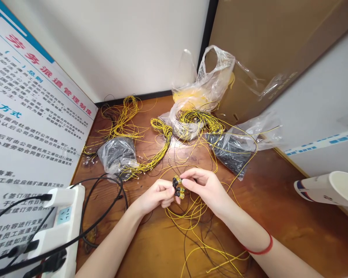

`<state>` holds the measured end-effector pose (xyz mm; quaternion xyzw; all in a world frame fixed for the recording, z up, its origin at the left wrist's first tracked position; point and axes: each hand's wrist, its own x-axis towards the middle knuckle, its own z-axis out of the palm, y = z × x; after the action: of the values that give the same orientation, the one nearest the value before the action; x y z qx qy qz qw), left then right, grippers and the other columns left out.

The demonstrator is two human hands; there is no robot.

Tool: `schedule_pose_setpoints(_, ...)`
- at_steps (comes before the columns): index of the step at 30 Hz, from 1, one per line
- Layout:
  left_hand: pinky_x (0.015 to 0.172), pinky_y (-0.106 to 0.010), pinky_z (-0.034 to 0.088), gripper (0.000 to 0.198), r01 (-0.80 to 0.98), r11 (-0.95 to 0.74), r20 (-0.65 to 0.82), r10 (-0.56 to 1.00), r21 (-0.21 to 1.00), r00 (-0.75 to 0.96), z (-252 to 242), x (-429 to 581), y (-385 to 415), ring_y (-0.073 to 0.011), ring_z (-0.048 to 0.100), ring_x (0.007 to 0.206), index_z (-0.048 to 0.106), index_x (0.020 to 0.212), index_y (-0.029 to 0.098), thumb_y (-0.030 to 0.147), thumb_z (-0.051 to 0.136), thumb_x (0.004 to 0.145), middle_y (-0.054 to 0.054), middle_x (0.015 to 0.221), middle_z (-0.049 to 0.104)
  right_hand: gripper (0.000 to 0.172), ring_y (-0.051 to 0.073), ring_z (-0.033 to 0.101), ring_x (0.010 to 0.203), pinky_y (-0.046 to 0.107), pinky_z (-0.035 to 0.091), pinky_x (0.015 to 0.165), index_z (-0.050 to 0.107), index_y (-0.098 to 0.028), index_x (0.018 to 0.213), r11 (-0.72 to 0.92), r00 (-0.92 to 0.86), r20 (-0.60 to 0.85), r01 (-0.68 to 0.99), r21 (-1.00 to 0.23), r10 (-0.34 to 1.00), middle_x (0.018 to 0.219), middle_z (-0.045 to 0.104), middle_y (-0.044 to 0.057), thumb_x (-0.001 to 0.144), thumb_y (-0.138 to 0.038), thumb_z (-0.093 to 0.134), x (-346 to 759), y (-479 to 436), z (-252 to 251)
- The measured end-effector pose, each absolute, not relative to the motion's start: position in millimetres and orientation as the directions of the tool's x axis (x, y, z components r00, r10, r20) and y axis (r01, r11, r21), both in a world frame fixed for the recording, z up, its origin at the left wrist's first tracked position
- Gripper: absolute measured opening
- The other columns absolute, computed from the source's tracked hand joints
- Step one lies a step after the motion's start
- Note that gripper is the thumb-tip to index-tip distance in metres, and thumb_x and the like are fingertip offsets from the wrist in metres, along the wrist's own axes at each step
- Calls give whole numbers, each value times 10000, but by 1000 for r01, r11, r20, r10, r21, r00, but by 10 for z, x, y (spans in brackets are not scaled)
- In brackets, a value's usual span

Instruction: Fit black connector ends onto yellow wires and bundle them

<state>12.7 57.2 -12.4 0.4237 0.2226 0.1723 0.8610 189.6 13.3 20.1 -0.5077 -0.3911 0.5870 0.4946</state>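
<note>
Between my two hands is a cluster of small black parts with yellowish ends (179, 191), with thin wires near it; their exact kind is too small to tell. My left hand (159, 196) is closed, pinching the cluster between thumb and fingers. My right hand (204, 187) has its thumb and fingertips together at the upper yellowish end. Loose yellow and black wires (191, 216) hang and curl below both hands over the brown wooden table (150, 247).
Behind my hands lie a wire bundle (162, 143), more tangled wires (127, 116), and plastic bags of black pieces (117, 152) (233, 152). A clear carrier bag (214, 81) stands at the back. Left is a white power strip (78, 204) with black cables; right, a paper cup (316, 189).
</note>
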Motion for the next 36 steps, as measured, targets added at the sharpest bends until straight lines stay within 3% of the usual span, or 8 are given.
schedule_pose_setpoints(5,395,-222,122,516,-96,587,-246,475,804,845,-119,121,580,-24,180,355,673,620,90,591,743,719,97,397,279,130,109,426,572,269,350,546,764,-206,748,-159,8,-161,-118,-980,987,572,522,-30,668,-307,787,1916,139,203)
schedule_pose_setpoints(13,387,-214,115,505,-114,603,-238,472,789,849,-135,117,583,-25,165,359,662,628,95,585,747,719,106,397,270,79,129,506,621,289,386,572,770,-192,773,-9,0,-9,12,-1000,1000,777,710,52,731,-244,729,1937,128,279)
schedule_pose_setpoints(20,383,-203,114,496,-150,613,-213,478,776,852,-133,120,579,-20,153,358,652,646,99,578,745,730,113,403,258,146,156,538,651,313,417,607,761,-192,784,-100,25,-99,14,-995,995,715,667,44,725,-322,730,1943,132,214)
schedule_pose_setpoints(29,383,-210,109,501,-154,609,-210,483,778,850,-139,114,578,-21,156,356,651,636,99,582,746,728,110,401,262,178,119,420,590,281,340,572,738,-180,778,-115,21,-115,4,-993,993,607,523,-15,717,-346,721,1950,163,173)
schedule_pose_setpoints(36,399,-222,129,515,-127,597,-206,457,792,865,-139,103,568,-26,197,358,661,626,89,588,742,728,83,402,323,210,121,448,606,284,363,596,710,-178,784,-170,-10,-170,-30,-985,985,649,562,-6,729,-380,717,1928,165,156)
